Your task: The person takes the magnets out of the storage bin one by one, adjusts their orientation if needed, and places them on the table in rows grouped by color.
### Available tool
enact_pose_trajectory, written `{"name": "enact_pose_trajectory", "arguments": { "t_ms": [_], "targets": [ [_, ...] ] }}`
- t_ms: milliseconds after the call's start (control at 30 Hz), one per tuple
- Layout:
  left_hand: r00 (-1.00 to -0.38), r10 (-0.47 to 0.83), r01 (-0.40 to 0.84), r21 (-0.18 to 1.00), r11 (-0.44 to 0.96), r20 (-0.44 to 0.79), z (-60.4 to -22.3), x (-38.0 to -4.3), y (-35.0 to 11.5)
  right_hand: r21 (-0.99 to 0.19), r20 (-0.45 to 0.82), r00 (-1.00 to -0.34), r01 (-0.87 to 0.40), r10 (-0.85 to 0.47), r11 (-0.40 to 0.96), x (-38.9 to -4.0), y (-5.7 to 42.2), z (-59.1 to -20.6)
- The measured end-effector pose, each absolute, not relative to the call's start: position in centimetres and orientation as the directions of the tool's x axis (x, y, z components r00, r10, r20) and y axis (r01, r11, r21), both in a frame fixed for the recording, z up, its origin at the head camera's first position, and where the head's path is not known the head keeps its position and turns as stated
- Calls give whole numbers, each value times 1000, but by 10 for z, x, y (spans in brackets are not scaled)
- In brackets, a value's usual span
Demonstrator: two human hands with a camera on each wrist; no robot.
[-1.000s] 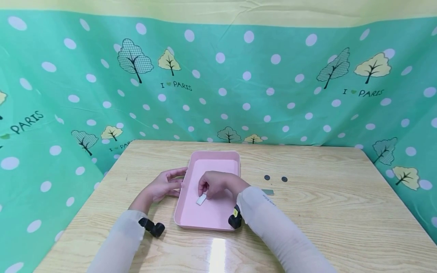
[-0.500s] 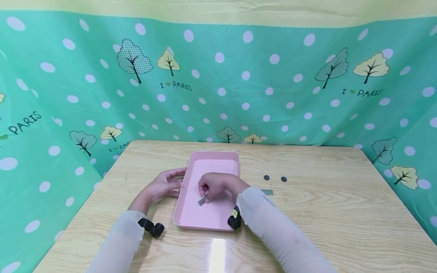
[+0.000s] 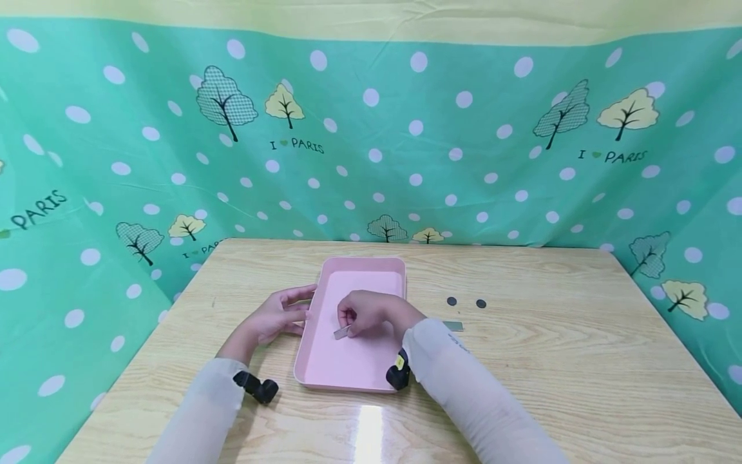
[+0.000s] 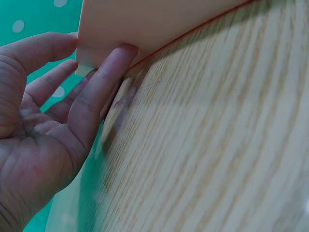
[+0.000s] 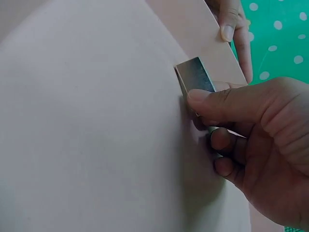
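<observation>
A pink tray (image 3: 348,370) lies on the wooden table, its long side running away from me. Over its floor my right hand (image 3: 371,312) pinches a small flat silver metal bar (image 3: 341,332) between thumb and fingers. The right wrist view shows the mirror-like bar (image 5: 195,75) sticking out past the thumb tip, close to the tray floor, with the other fingers curled below. My left hand (image 3: 278,316) rests against the tray's left side. Its fairly straight fingers and thumb (image 4: 116,60) touch the outer wall in the left wrist view.
Two small black discs (image 3: 452,301) lie on the table (image 3: 556,361) right of the tray. Nearer me is another flat grey metal bar (image 3: 454,326), partly behind the right sleeve. A green dotted curtain (image 3: 481,161) hangs behind and at both sides.
The silver bar has turned in my right fingers, from slanting toward me to pointing more leftward. My left hand and the tray stay in place.
</observation>
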State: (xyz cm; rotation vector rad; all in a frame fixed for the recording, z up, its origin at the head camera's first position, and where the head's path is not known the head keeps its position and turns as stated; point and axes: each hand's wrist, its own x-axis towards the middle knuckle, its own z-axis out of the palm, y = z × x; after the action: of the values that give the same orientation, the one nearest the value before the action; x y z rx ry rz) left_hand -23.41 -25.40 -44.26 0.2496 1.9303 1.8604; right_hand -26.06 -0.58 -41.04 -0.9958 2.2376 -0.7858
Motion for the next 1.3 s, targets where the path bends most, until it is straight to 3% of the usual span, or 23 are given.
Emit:
{"name": "enact_pose_trajectory", "arguments": {
  "t_ms": [700, 1300],
  "targets": [
    [-882, 429, -175, 981, 86, -195, -443, -236, -256, -798, -113, -558, -442, -822, 410, -254, 11, -384],
    [-882, 423, -182, 979, 97, -206, -442, -235, -256, -929, 45, -771, -266, -635, 257, -232, 41, -392]
  ]
}}
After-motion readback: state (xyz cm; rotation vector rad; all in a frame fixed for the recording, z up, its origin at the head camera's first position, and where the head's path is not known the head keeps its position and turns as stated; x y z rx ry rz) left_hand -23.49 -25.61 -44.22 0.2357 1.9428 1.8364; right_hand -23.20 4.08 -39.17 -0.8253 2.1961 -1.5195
